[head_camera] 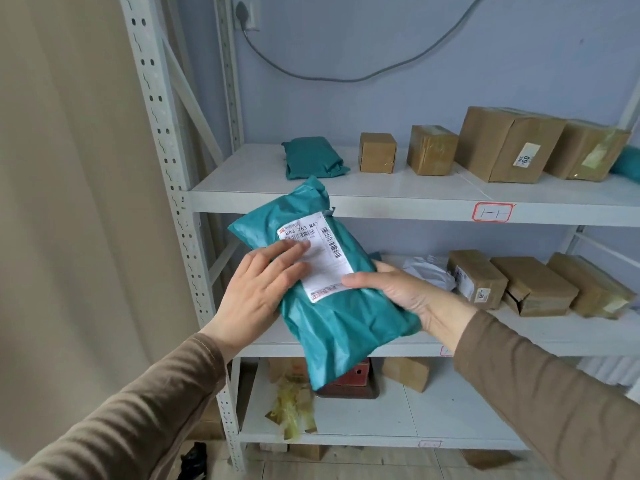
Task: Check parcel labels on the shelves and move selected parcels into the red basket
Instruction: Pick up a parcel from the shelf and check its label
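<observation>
**Teal parcel held up before the shelves**

A person in brown sleeves is holding a teal plastic mailer bag in the air, in front of the white metal shelving rack, between its top and middle shelves. The white shipping label on the bag is facing up, with barcodes and the print "843 X63 M47".

The left hand is lying flat on the bag; its fingers are straight and slightly spread, covering the left part of the label. The right hand is gripping the right edge of the bag, with the thumb on top touching the label corner and the other fingers hidden under it.

On the top shelf, a second folded teal bag is lying beside four brown cardboard boxes. More brown boxes are standing on the middle shelf.
</observation>
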A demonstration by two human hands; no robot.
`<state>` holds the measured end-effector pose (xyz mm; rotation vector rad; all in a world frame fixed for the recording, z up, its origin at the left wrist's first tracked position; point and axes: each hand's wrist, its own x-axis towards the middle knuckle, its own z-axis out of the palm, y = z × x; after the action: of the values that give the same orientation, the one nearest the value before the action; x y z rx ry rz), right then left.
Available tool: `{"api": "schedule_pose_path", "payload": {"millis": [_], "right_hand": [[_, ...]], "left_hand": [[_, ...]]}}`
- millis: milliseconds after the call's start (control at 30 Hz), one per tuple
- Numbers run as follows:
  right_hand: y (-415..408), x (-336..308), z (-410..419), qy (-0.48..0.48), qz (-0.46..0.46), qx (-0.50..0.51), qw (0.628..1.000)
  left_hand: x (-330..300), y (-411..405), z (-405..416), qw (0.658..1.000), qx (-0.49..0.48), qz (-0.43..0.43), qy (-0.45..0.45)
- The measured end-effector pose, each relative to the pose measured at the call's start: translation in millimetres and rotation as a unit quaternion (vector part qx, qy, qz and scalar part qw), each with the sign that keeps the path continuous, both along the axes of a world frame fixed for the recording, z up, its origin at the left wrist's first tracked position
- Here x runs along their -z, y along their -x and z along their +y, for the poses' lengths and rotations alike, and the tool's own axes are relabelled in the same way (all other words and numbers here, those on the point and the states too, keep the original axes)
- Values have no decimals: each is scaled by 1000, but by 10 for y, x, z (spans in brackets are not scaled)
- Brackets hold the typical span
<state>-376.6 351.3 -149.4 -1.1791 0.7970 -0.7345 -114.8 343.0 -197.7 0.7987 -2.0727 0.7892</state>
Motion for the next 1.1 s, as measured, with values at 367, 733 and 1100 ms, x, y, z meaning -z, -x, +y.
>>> {"api": "schedule_pose_path", "payload": {"millis": [367,733,1100], "right_hand": [[-224,19,-302,125,-30,173,977],[-807,-521,-921,112,-30,142,983],[-1764,-1097,-2293,190,5,219,957]], "left_hand": [[-191,347,32,559,202,539,-597],[-858,66,-573,585,159,636,-479],[-1635,-624,-2071,592,74,671,-440]]}}
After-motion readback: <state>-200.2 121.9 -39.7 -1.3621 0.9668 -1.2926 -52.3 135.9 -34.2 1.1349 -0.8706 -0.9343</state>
